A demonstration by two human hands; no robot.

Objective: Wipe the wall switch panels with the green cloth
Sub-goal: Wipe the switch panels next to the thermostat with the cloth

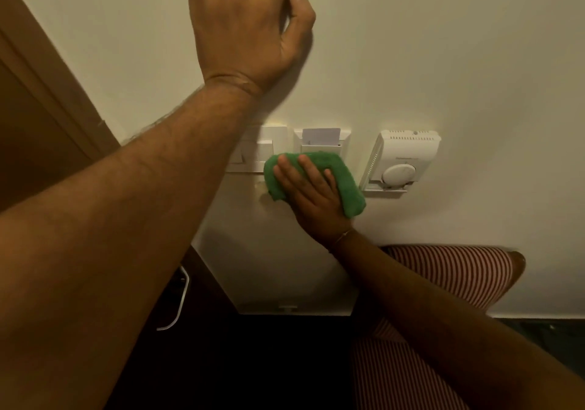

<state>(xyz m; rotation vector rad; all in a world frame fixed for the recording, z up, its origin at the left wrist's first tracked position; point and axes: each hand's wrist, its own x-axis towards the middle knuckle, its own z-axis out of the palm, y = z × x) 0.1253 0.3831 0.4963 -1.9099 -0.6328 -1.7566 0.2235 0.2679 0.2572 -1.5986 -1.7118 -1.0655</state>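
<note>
My left hand (250, 26) is laid flat against the wall (443, 45), well above the row of fittings, fingers spread and grasping nothing. My right hand (311, 194) presses the green cloth (345, 184) flat against the wall with extended fingers (288, 175); the cloth is pinned under the palm rather than clenched in a fist. The cloth is folded into a pad and covers the lower edge of the card-holder panel (321, 145), spilling onto the bare wall beneath it. A white card (321, 135) stands upright in the slot of that panel. Just beside it on the left sits the wall switch panel (264, 150), partly hidden behind my left forearm. On the right, apart from the cloth, a thermostat (400, 159) with a round dial is mounted. A wooden door frame (47, 93) runs along the left edge. Below the right forearm, a striped chair back (449, 270) stands against the wall.
</note>
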